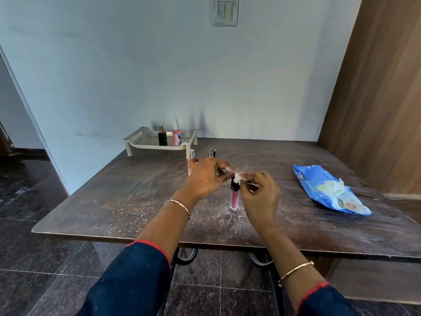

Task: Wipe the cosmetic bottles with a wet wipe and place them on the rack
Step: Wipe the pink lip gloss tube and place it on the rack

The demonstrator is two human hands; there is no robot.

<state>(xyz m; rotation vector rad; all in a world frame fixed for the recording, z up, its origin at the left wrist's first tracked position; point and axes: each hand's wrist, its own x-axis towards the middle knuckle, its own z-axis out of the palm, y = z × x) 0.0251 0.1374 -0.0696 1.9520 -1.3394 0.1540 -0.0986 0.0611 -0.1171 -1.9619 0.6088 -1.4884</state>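
A small white wet wipe (238,177) is pinched between my left hand (206,176) and my right hand (259,195) over the middle of the table. Right under it a pink lip gloss tube (234,198) with a black cap stands upright on the table; the wipe touches the top of its cap. Behind my left hand stand a silver-capped bottle (192,153) and a black-capped tube (212,153), both partly hidden. The cream rack (136,142) at the back left holds a black perfume bottle (162,137) and a pink pump bottle (176,135).
A blue pack of wet wipes (330,190) lies on the right side of the dark table (114,201), with a wipe poking out. White specks are scattered over the tabletop. A wooden panel (376,99) borders the right; a wall is behind.
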